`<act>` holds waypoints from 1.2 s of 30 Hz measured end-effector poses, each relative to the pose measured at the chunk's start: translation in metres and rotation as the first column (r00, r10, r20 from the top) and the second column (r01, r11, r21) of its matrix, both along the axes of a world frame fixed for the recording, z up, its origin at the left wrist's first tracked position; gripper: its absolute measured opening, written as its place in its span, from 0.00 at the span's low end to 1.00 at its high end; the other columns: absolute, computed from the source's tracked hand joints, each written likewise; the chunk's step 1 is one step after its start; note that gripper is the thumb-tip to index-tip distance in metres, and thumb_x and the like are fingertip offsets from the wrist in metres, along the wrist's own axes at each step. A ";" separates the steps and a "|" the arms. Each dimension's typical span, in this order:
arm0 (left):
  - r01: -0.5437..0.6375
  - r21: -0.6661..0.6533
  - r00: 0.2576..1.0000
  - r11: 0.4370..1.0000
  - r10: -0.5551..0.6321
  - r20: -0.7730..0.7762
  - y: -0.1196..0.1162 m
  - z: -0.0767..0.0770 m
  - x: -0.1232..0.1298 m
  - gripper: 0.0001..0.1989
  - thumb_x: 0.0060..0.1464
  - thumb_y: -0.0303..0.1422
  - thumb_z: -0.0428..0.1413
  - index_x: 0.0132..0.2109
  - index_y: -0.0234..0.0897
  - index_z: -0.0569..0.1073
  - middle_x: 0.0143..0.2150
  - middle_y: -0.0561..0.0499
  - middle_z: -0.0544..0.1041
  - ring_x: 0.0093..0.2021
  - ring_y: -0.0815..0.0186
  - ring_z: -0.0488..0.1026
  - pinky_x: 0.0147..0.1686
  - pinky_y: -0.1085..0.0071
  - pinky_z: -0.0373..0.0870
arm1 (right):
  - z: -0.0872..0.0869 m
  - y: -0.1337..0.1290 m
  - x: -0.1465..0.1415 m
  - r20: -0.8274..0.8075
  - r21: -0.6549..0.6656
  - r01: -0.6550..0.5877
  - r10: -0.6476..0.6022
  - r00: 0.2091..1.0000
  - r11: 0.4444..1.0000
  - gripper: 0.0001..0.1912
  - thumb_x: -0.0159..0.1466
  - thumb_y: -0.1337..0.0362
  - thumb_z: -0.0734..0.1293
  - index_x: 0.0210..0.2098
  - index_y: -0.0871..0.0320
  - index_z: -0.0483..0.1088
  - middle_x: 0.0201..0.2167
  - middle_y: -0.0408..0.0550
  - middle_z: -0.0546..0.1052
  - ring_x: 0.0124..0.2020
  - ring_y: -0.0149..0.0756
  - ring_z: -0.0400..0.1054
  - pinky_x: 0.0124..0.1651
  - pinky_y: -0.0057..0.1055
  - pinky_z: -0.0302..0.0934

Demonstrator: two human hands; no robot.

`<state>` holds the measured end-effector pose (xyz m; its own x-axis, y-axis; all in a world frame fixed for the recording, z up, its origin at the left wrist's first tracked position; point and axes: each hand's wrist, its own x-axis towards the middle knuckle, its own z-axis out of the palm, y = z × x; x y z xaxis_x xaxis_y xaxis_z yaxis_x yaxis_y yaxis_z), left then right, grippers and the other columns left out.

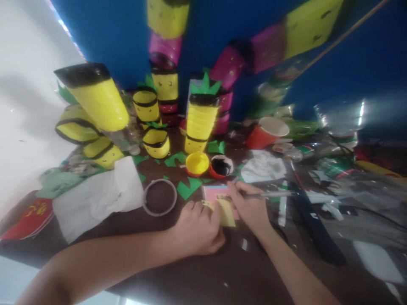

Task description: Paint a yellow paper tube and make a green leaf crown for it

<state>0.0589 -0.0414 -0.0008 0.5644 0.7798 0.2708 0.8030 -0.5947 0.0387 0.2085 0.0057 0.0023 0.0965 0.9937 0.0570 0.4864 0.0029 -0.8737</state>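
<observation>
My left hand (202,226) is curled, its thumb and fingers closed on the edge of a yellow paper slip (227,215). Under that slip lies a pink paper (213,192). My right hand (249,205) is closed around a slim grey pen-like tool (262,195), its long shaft pointing right; blur hides its exact kind. Small dark marks show on the yellow paper near the right fingertips. Just beyond the hands stand a cup of yellow paint (197,163) and a cup of black paint (221,166).
Yellow bottle-made pots (155,143) and a tall yellow pot with green leaves (201,123) stand behind. Green paper scraps (188,187), a grey tape ring (160,197) and white paper (98,197) lie leftward. Rightward are a red cup (267,132), clear bottles (343,167) and a black strip (319,226).
</observation>
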 end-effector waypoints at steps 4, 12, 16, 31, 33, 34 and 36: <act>-0.004 -0.013 1.000 1.000 0.004 -0.002 0.000 0.001 0.000 0.22 0.48 0.36 0.48 0.48 0.28 0.70 0.25 0.47 0.73 0.25 0.60 0.69 0.24 0.65 0.60 | 0.000 0.000 0.000 -0.003 0.000 -0.001 0.001 1.000 1.000 0.22 0.59 0.56 0.62 0.13 0.56 0.54 0.07 0.36 0.55 0.12 0.26 0.50 0.17 0.26 0.46; -0.008 -0.014 1.000 1.000 0.008 0.002 0.000 -0.001 0.001 0.23 0.48 0.36 0.48 0.48 0.28 0.70 0.25 0.47 0.73 0.25 0.60 0.69 0.25 0.65 0.60 | 0.001 0.000 -0.001 0.013 0.006 -0.009 0.008 1.000 1.000 0.22 0.60 0.57 0.62 0.13 0.57 0.53 0.07 0.35 0.55 0.12 0.25 0.49 0.17 0.25 0.46; -0.004 -0.027 1.000 1.000 0.004 -0.005 0.000 -0.001 0.001 0.22 0.48 0.37 0.48 0.48 0.28 0.70 0.25 0.47 0.73 0.25 0.60 0.69 0.25 0.65 0.60 | 0.003 0.000 -0.001 0.018 0.020 -0.005 0.004 1.000 1.000 0.22 0.59 0.57 0.62 0.13 0.56 0.53 0.07 0.35 0.55 0.12 0.25 0.49 0.17 0.25 0.46; -0.007 -0.055 1.000 0.998 0.006 -0.016 -0.001 -0.001 0.000 0.23 0.49 0.37 0.47 0.50 0.28 0.68 0.27 0.47 0.73 0.27 0.60 0.69 0.26 0.64 0.61 | 0.005 -0.002 0.004 -0.006 0.058 0.020 -0.020 1.000 0.998 0.20 0.56 0.56 0.66 0.14 0.57 0.57 0.10 0.38 0.63 0.14 0.26 0.56 0.20 0.25 0.53; -0.003 -0.060 1.000 0.998 0.002 -0.019 0.000 0.000 0.000 0.23 0.49 0.37 0.48 0.50 0.28 0.68 0.26 0.47 0.73 0.27 0.60 0.69 0.25 0.64 0.60 | 0.007 -0.003 0.002 -0.010 -0.002 0.003 -0.003 1.000 1.000 0.21 0.57 0.57 0.65 0.13 0.56 0.55 0.08 0.36 0.60 0.12 0.25 0.53 0.19 0.25 0.52; -0.003 -0.060 1.000 0.998 0.002 -0.019 0.000 0.000 -0.001 0.23 0.49 0.37 0.48 0.50 0.28 0.68 0.26 0.47 0.73 0.26 0.60 0.69 0.25 0.64 0.60 | 0.007 -0.003 0.002 -0.009 -0.019 0.001 -0.001 1.000 1.000 0.21 0.58 0.58 0.64 0.14 0.56 0.55 0.07 0.36 0.59 0.12 0.25 0.53 0.18 0.24 0.51; -0.003 -0.058 1.000 0.998 0.001 -0.019 0.000 0.001 -0.001 0.23 0.49 0.37 0.48 0.49 0.28 0.69 0.26 0.47 0.73 0.26 0.60 0.69 0.25 0.65 0.60 | 0.006 -0.003 0.002 0.004 -0.020 0.000 0.000 1.000 1.000 0.20 0.58 0.60 0.64 0.14 0.56 0.55 0.07 0.35 0.59 0.11 0.25 0.52 0.17 0.24 0.50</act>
